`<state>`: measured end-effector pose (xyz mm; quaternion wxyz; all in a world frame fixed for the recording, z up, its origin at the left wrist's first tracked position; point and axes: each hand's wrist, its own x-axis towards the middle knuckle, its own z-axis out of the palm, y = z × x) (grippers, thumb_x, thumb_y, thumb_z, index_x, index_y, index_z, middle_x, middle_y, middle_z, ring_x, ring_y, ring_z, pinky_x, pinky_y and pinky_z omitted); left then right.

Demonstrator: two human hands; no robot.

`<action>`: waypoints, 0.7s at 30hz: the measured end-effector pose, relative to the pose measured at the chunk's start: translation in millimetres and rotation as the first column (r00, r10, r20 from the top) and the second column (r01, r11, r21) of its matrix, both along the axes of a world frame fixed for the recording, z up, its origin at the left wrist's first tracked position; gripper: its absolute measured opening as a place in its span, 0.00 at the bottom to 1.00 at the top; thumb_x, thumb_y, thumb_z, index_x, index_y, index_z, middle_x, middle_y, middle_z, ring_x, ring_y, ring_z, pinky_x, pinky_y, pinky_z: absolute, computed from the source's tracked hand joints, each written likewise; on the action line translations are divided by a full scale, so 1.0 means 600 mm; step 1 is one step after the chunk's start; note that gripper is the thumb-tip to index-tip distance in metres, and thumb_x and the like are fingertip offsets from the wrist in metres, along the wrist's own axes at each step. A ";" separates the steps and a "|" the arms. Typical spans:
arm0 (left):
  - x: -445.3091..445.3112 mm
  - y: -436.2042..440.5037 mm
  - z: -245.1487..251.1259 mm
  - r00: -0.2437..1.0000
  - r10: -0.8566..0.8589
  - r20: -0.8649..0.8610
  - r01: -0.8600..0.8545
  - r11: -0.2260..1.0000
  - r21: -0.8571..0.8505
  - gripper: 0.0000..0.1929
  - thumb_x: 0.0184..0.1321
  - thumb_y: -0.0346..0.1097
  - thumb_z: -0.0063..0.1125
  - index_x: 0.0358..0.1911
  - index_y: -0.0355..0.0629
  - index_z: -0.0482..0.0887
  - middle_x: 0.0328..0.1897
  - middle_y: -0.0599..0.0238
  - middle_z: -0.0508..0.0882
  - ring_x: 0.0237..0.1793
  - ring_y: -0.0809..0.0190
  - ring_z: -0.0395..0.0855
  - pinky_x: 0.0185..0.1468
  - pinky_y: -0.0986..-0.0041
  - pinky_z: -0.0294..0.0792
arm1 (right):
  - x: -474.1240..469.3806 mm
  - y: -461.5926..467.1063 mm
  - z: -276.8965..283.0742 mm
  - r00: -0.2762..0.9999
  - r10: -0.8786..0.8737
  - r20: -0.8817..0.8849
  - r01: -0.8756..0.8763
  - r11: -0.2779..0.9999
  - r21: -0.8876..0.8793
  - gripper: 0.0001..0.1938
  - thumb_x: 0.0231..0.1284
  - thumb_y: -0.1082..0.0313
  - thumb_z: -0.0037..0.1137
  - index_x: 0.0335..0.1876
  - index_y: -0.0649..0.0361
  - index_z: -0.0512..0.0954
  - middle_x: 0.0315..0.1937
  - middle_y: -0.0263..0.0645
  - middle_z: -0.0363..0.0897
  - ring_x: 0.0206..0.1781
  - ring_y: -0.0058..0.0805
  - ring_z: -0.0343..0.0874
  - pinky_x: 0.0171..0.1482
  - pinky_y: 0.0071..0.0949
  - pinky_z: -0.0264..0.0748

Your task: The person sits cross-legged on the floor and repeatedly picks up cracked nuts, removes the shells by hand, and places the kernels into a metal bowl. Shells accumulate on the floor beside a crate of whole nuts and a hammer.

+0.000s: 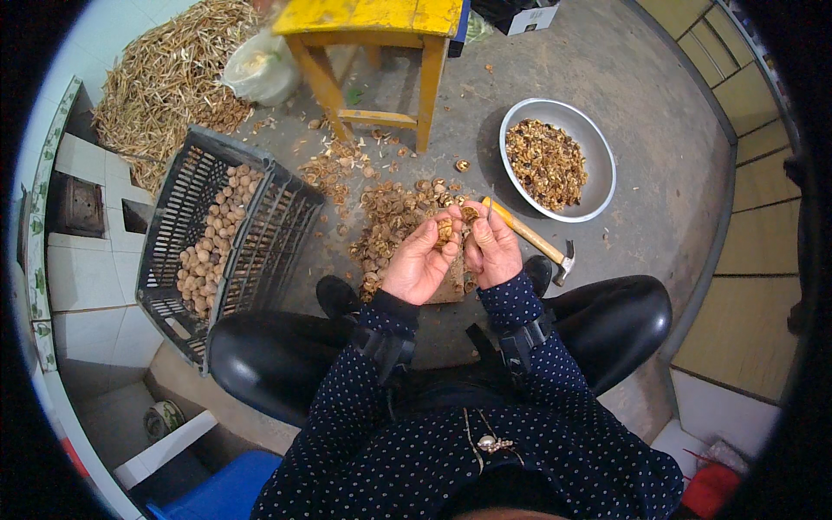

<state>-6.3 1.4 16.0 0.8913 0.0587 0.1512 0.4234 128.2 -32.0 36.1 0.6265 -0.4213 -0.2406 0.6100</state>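
Note:
My left hand [422, 257] holds a piece of cracked walnut [444, 233] in its fingers. Close beside it, my right hand [493, 250] grips a walnut shell piece [469, 213] and a thin metal pick [490, 209]. Beneath both hands lie a heap of walnut shells [380, 224] and a wooden block [448, 286], partly hidden. A claw hammer [533, 239] with a yellow-ended wooden handle rests on the floor to the right. Beyond it stands a metal bowl [603, 175] of walnut kernels [546, 162]. Whole walnuts [211, 247] lie in a black plastic crate [260, 240] at the left.
A yellow wooden stool [370, 19] stands ahead, with a plastic bag [263, 68] and a large pile of dry stalks [172, 78] to its left. My bent legs flank the shell heap. A blue plastic object [221, 484] is at the lower left.

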 end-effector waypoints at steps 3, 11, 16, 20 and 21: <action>-0.001 0.004 0.002 0.997 -0.028 0.078 0.026 0.999 0.027 0.16 0.68 0.35 0.44 0.55 0.32 0.71 0.57 0.57 0.74 0.55 0.65 0.72 0.53 0.77 0.69 | 0.000 0.002 0.007 0.997 -0.051 -0.050 0.048 0.997 -0.063 0.15 0.68 0.64 0.42 0.55 0.59 0.70 0.33 0.29 0.76 0.15 0.11 0.55 0.17 0.13 0.52; -0.005 0.006 0.001 0.994 -0.104 0.039 0.106 0.993 -0.056 0.18 0.68 0.38 0.44 0.54 0.31 0.70 0.52 0.55 0.75 0.47 0.65 0.76 0.49 0.79 0.72 | 0.015 0.006 0.012 0.941 -0.115 -0.319 0.071 0.987 -0.146 0.12 0.67 0.62 0.41 0.46 0.62 0.71 0.34 0.35 0.73 0.17 0.15 0.55 0.17 0.14 0.52; -0.005 0.007 0.002 0.991 -0.132 -0.022 0.126 0.976 -0.179 0.18 0.68 0.44 0.43 0.49 0.34 0.70 0.41 0.59 0.77 0.37 0.66 0.75 0.40 0.80 0.72 | 0.021 0.001 0.008 0.971 -0.035 -0.237 -0.001 0.988 -0.153 0.12 0.66 0.61 0.46 0.44 0.62 0.72 0.31 0.33 0.73 0.20 0.14 0.60 0.19 0.14 0.56; -0.005 0.001 0.018 0.955 -0.106 -0.278 0.079 0.991 -0.105 0.16 0.67 0.44 0.45 0.46 0.38 0.75 0.36 0.63 0.79 0.31 0.69 0.74 0.33 0.82 0.69 | 0.004 0.001 -0.005 0.946 0.037 0.322 -0.028 0.999 -0.032 0.10 0.62 0.65 0.54 0.44 0.62 0.76 0.32 0.34 0.77 0.28 0.18 0.71 0.28 0.19 0.69; -0.006 0.000 0.022 0.936 -0.103 -0.338 0.075 0.993 -0.093 0.15 0.67 0.43 0.46 0.45 0.38 0.76 0.35 0.64 0.79 0.30 0.70 0.74 0.31 0.83 0.68 | -0.002 0.004 -0.009 0.882 0.009 0.471 -0.027 0.999 0.031 0.10 0.60 0.66 0.56 0.44 0.62 0.77 0.33 0.35 0.78 0.31 0.19 0.74 0.31 0.21 0.72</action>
